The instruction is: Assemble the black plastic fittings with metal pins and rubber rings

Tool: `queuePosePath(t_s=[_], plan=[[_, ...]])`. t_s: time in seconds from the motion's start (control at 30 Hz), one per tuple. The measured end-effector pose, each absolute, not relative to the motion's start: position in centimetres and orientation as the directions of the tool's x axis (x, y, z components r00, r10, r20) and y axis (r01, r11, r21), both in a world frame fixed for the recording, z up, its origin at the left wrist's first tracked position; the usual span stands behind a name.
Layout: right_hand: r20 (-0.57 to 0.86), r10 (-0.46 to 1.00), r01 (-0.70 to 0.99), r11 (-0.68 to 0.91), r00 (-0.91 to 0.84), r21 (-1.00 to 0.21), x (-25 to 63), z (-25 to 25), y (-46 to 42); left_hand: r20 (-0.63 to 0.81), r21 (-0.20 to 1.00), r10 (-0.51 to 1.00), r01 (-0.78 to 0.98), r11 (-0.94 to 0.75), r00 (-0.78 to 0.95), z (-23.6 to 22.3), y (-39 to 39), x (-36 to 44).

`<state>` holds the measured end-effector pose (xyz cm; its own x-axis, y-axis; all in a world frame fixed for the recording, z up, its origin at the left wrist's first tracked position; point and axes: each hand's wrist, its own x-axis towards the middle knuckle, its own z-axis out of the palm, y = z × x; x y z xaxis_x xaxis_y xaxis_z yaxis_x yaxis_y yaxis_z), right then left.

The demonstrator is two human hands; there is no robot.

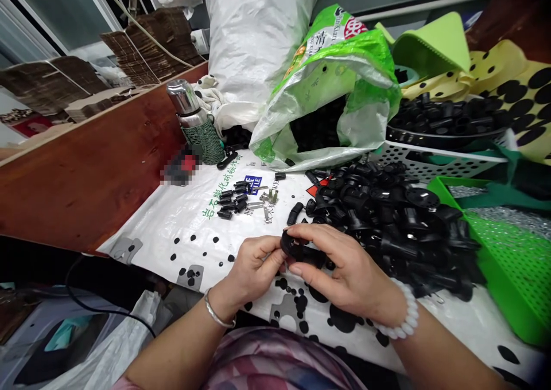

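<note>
My left hand (252, 266) and my right hand (344, 269) meet low in the middle, both pinched on one black plastic part (299, 248). The left fingers grip its left end, and the right hand wraps over its right side. A large heap of similar black parts (400, 218) lies just right of my hands on the white sheet (185, 218). Beyond my hands lie several small black caps (232, 198) and a few short metal pins (267, 198).
A steel flask in a green sleeve (196, 120) stands at the back left. A green and white bag (331, 86) gapes open behind the heap. A white basket holding black parts (447, 132) sits right of it. A green tray (503, 246) lies far right.
</note>
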<state>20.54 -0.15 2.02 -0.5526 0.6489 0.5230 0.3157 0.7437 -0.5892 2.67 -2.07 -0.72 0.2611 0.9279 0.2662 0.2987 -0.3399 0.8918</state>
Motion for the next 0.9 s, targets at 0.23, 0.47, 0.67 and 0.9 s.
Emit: queuePosePath(t_s=[0.23, 0.47, 0.67, 0.9], plan=[[0.531, 0.665, 0.330, 0.734, -0.525, -0.593, 20.57, 1.86, -0.15, 0.346, 0.820, 0.894, 0.371, -0.435, 0.283, -0.94, -2.10, 2.59], [0.563, 0.634, 0.336, 0.767, -0.531, -0.546, 20.51, 1.85, -0.39, 0.456, 0.695, 0.831, 0.456, -0.556, 0.318, -0.86, -2.12, 2.86], [0.511, 0.683, 0.356, 0.719, -0.522, -0.597, 20.48, 2.00, -0.32, 0.334, 0.827, 0.902, 0.374, -0.420, 0.273, -0.73, -2.40, 3.08], [0.450, 0.712, 0.362, 0.679, -0.539, -0.639, 20.43, 1.78, -0.13, 0.052, 0.989, 0.971, 0.123, -0.082, 0.232, -0.63, -2.37, 3.45]])
